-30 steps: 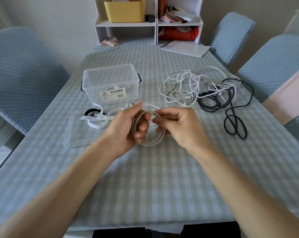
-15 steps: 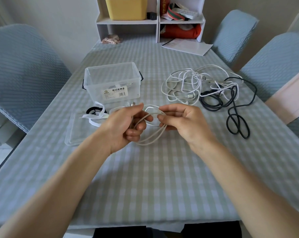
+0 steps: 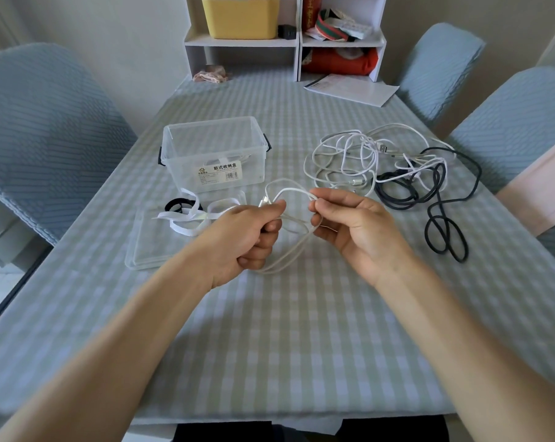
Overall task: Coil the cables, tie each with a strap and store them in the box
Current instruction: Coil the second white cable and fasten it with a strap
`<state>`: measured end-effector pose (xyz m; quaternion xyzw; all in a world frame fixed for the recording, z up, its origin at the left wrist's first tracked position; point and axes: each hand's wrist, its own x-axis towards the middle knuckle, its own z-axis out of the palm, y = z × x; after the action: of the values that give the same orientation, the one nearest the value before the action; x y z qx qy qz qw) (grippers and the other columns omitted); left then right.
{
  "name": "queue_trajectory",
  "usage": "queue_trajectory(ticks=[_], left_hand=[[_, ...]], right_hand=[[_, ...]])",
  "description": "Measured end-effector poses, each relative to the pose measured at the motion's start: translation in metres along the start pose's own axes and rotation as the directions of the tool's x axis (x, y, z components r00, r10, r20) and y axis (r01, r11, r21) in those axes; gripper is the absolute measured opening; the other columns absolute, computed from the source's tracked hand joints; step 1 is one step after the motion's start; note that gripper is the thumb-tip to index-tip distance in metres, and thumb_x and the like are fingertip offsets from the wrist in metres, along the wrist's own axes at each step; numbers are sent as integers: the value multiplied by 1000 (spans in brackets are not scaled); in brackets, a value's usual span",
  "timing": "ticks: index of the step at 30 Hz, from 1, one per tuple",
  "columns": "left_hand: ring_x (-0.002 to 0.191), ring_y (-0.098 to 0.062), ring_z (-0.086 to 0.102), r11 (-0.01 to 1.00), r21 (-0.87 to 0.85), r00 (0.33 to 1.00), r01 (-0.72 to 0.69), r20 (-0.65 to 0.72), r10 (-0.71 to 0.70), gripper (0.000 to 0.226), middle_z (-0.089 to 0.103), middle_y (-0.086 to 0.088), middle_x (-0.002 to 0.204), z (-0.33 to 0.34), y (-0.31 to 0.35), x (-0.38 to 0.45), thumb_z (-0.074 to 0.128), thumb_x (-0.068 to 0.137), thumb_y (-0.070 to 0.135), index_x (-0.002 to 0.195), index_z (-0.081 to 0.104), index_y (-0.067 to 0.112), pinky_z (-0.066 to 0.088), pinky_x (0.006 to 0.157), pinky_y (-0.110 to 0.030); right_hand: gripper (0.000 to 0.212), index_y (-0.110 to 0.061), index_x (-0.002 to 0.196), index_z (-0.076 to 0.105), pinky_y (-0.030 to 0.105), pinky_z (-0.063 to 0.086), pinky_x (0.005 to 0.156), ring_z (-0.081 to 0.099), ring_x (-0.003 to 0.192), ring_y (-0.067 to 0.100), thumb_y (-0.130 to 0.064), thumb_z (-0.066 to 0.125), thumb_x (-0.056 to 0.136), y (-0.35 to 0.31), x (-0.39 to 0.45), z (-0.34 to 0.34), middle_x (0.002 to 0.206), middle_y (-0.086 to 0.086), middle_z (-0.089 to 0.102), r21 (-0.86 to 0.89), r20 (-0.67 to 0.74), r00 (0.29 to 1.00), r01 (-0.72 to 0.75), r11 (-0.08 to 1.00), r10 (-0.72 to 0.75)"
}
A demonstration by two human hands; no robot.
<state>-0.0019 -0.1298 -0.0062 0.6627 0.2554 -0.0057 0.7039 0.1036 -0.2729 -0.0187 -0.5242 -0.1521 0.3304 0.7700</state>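
Widening since a second ago, the white cable (image 3: 288,250) now spans both hands above the worktop (image 3: 301,330): left hand (image 3: 244,240) clenched on the coil, right hand (image 3: 355,228) pinching a loop. Coiling looks unfinished; straps (image 3: 190,216) and box (image 3: 215,154) wait just beyond.

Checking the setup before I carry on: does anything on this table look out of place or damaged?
Nothing looks damaged or spilled. The white cables and black cables lie in one tangled heap right of the clear box, still to be coiled. The box's lid lies flat, with loose straps on it.
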Motion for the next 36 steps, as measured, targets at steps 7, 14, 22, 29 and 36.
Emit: queue_trajectory(ticks=[7,14,22,29,36], left_hand=[[44,-11,13,1000,-26,1000,-1,-11,1,45,23,5,51,-1,1,-1,51,101,37,63,35,19,12,39,-22],[39,-8,15,970,-242,997,-23,-76,5,44,22,6,51,-3,0,1,54,99,39,63,38,20,11,38,-21],[37,-8,15,958,-285,1000,14,-11,-18,34,26,4,50,-5,3,0,45,97,29,65,43,17,11,38,-20],[39,-9,14,994,-99,996,54,74,-47,32,26,3,51,0,-1,-1,47,99,23,67,44,17,9,39,-22],[40,-10,12,992,-79,990,94,112,-85,43,22,2,49,2,2,-6,48,97,48,69,51,15,10,39,-19]], right_hand=[[20,-8,91,71,20,53,63,62,59,9,8,60,88,-11,4,-10,71,2,71,99,-163,984,89,991,-72],[16,-9,105,71,26,57,70,72,82,21,-6,61,93,-3,1,-6,100,10,76,-133,33,999,11,991,-7],[30,-21,119,65,30,58,78,73,87,16,-4,47,102,5,-4,2,109,-5,75,-446,157,986,125,886,-59],[13,-9,107,59,27,57,61,70,64,17,-4,48,103,4,-1,1,86,0,76,-298,-62,968,216,930,-244],[17,-23,91,75,25,53,54,63,54,13,-7,68,92,8,-5,3,70,-5,69,-473,68,933,343,812,-354]])
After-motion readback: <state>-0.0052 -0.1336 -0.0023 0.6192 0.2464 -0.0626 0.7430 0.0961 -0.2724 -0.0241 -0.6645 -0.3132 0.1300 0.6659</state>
